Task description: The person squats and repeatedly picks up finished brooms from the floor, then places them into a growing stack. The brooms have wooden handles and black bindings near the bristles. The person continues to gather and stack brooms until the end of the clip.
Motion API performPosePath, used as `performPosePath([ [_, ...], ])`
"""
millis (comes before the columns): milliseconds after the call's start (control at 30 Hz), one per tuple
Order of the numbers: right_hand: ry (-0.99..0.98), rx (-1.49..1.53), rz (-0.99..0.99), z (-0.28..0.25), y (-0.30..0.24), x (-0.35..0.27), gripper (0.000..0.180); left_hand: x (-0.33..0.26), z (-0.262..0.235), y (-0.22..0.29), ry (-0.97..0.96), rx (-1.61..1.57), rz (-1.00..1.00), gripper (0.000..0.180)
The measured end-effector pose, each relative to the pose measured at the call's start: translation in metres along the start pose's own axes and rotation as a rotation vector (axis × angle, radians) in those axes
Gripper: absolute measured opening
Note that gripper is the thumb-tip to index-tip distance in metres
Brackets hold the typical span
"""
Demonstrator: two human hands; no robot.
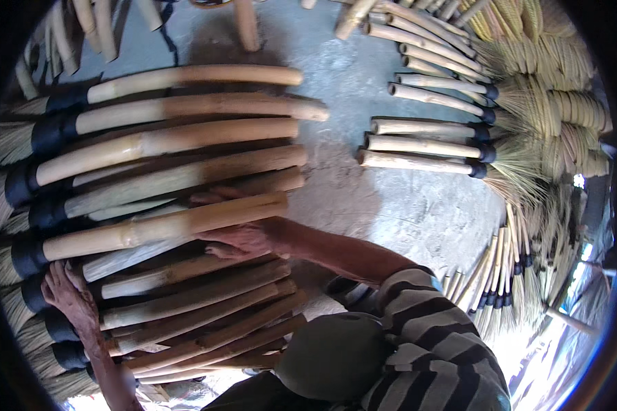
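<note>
A broom with a pale cane handle (158, 229) and a black band (29, 255) lies across the near part of a row of similar brooms. My right hand (243, 238) reaches under its handle near the bare end, closed round it, with fingertips showing on the far side. At the banded end, my left hand (68, 294) has its bent fingers against the same broom, partly hidden by it. Another broom (178, 168) lies just beyond, and several more handles (199, 294) are stacked on the near side. Bristles fan out along the left rim.
Across the grey concrete floor (336, 164), more brooms (425, 144) lie with bristles to the right. A bunch of thinner brooms (504, 260) spreads at the lower right. Loose poles (103, 31) show at the top left. A dark rounded shape (336, 356) sits beside my striped sleeve (432, 329).
</note>
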State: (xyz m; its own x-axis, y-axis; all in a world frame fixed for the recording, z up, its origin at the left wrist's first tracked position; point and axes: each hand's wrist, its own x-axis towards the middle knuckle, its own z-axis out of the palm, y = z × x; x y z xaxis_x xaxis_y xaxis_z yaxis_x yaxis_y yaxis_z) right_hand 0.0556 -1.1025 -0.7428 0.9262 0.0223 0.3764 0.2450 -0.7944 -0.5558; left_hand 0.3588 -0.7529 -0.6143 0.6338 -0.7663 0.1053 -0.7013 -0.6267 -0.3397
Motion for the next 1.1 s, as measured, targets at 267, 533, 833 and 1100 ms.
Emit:
performPosePath([
  [267,-0.159,0.210,0.271,-0.026,-0.021,-0.017,0.057,-0.003,-0.009,-0.001,0.136,-0.240,-0.042,0.039],
  [533,0.988,0.513,1.249,-0.169,0.049,-0.247,0.045,0.011,-0.026,0.013,0.218,-0.126,-0.067,0.067],
  [833,1.598,0.194,1.434,-0.311,0.204,-0.377,0.031,0.017,-0.020,0.003,0.205,-0.042,-0.003,0.066],
  [1100,1.522,0.920,1.335,-0.346,0.194,-0.333,0.016,0.019,-0.020,0.012,0.306,0.136,0.031,0.064],
])
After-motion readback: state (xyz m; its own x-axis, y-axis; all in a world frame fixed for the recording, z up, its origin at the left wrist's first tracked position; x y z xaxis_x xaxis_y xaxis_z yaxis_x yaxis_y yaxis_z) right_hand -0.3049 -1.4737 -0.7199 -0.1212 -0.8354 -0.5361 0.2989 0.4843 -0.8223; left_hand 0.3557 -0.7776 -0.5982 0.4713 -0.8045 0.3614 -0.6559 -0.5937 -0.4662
